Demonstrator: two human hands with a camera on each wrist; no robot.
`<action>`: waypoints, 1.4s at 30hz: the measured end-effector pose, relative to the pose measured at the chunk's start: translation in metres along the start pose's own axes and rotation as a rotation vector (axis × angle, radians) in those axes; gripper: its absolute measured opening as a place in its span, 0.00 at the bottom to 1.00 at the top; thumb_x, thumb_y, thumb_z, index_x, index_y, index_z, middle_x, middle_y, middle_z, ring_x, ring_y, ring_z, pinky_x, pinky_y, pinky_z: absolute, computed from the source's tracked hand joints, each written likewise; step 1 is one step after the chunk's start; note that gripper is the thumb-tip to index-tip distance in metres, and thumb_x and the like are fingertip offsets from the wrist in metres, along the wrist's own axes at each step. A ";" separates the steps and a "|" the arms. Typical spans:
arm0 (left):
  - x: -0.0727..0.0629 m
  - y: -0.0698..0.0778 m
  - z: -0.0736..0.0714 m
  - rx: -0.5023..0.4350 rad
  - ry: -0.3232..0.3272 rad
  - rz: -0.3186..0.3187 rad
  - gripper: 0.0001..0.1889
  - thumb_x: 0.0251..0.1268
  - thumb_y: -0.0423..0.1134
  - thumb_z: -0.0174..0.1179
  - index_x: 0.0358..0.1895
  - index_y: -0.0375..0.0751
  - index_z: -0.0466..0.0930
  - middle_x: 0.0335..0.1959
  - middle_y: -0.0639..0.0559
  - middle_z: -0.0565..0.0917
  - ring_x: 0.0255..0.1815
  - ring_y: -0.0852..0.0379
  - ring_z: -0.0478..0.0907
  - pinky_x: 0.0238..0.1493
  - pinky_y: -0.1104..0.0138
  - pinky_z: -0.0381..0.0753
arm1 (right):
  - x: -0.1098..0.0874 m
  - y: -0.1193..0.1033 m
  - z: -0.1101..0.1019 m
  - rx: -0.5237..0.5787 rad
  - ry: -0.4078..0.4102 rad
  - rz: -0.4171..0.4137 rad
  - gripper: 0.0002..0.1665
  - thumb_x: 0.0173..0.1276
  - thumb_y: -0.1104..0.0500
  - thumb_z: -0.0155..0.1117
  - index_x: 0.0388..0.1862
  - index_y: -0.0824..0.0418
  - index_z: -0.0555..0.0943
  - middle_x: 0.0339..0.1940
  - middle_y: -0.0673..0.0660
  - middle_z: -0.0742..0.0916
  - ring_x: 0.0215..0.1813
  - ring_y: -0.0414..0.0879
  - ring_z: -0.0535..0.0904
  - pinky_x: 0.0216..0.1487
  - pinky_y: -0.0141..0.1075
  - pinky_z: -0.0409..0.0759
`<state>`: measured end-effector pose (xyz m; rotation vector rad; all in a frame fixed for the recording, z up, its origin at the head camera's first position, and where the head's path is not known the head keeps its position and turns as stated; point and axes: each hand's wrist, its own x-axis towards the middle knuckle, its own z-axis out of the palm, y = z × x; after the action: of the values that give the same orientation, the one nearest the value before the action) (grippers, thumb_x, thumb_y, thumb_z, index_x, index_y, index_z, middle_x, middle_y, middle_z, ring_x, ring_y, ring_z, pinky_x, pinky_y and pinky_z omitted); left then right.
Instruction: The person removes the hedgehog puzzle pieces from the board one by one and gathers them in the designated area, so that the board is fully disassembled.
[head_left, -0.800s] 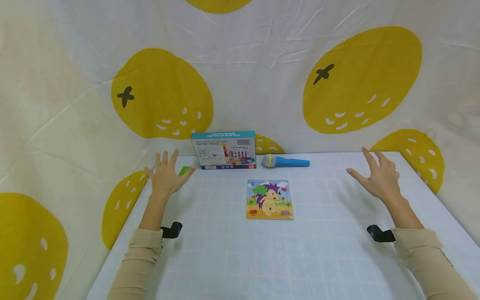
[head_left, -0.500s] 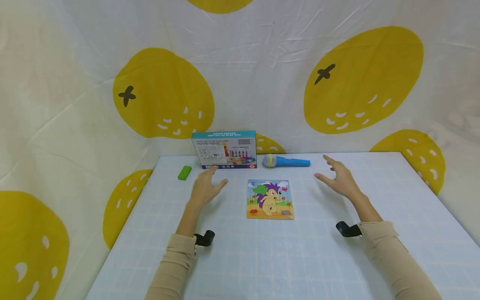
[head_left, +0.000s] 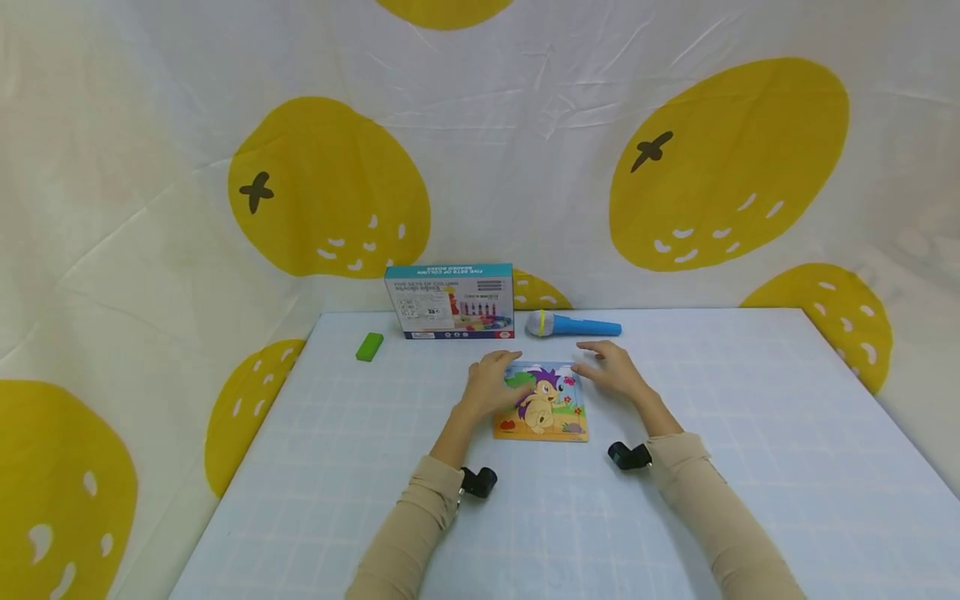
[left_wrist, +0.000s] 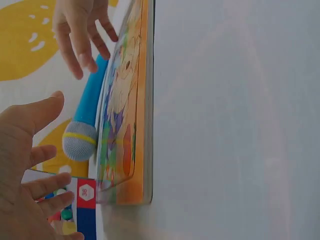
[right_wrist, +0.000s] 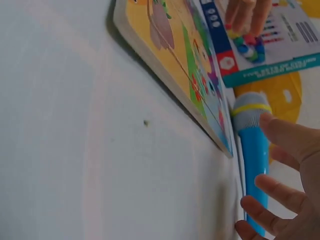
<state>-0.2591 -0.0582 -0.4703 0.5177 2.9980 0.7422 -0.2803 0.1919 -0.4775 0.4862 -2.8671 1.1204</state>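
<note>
I have left hand (head_left: pixel 491 387) and right hand (head_left: pixel 611 368) near the hedgehog puzzle's (head_left: pixel 543 417) far corners, grip spread on both, nothing held. Puzzle flat on the table (head_left: pixel 540 533). Low edge could slip if I pinch shallow; overreaching right could knock the microphone (head_left: pixel 585 326). Box (head_left: pixel 450 310) reads "FIVE SETS OF COLUMN BEADED BOXES"; smaller print unreadable.

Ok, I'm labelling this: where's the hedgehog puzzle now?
In the head view, the hedgehog puzzle lies on the table just right of centre, between the left hand and the right hand, in front of the blue microphone.
</note>
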 end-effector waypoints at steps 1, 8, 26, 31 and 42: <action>0.002 0.003 0.002 0.008 -0.011 0.001 0.35 0.57 0.59 0.60 0.66 0.48 0.68 0.66 0.45 0.69 0.68 0.46 0.62 0.66 0.42 0.57 | 0.002 0.000 0.002 0.004 0.004 -0.007 0.31 0.62 0.55 0.65 0.60 0.70 0.73 0.60 0.71 0.76 0.57 0.66 0.72 0.57 0.57 0.71; 0.011 0.018 0.018 0.092 -0.080 -0.013 0.36 0.57 0.64 0.56 0.67 0.52 0.67 0.68 0.47 0.66 0.71 0.47 0.58 0.64 0.37 0.54 | 0.013 -0.001 0.015 0.001 -0.020 0.010 0.29 0.62 0.55 0.66 0.58 0.70 0.75 0.58 0.70 0.77 0.60 0.65 0.71 0.60 0.58 0.69; 0.011 0.017 0.040 0.183 -0.116 -0.030 0.37 0.58 0.70 0.49 0.69 0.60 0.63 0.74 0.48 0.56 0.75 0.47 0.48 0.69 0.39 0.42 | 0.010 -0.007 0.024 -0.139 -0.012 -0.065 0.20 0.60 0.55 0.68 0.45 0.69 0.84 0.49 0.69 0.81 0.54 0.66 0.73 0.55 0.60 0.70; 0.011 0.014 0.043 0.193 -0.076 -0.018 0.37 0.57 0.71 0.48 0.69 0.61 0.64 0.73 0.48 0.57 0.74 0.48 0.49 0.69 0.40 0.43 | 0.010 -0.007 0.022 -0.108 -0.005 -0.097 0.17 0.58 0.56 0.70 0.40 0.68 0.84 0.47 0.68 0.83 0.53 0.64 0.75 0.57 0.57 0.70; 0.010 0.013 0.050 0.194 -0.040 -0.024 0.36 0.57 0.72 0.48 0.68 0.62 0.65 0.73 0.49 0.58 0.74 0.48 0.50 0.69 0.41 0.42 | 0.013 -0.010 0.015 -0.131 -0.146 0.002 0.18 0.57 0.53 0.70 0.42 0.64 0.82 0.54 0.70 0.78 0.59 0.66 0.69 0.57 0.63 0.66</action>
<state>-0.2603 -0.0220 -0.5081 0.4933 3.0494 0.4361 -0.2884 0.1710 -0.4805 0.5820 -3.0406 0.9250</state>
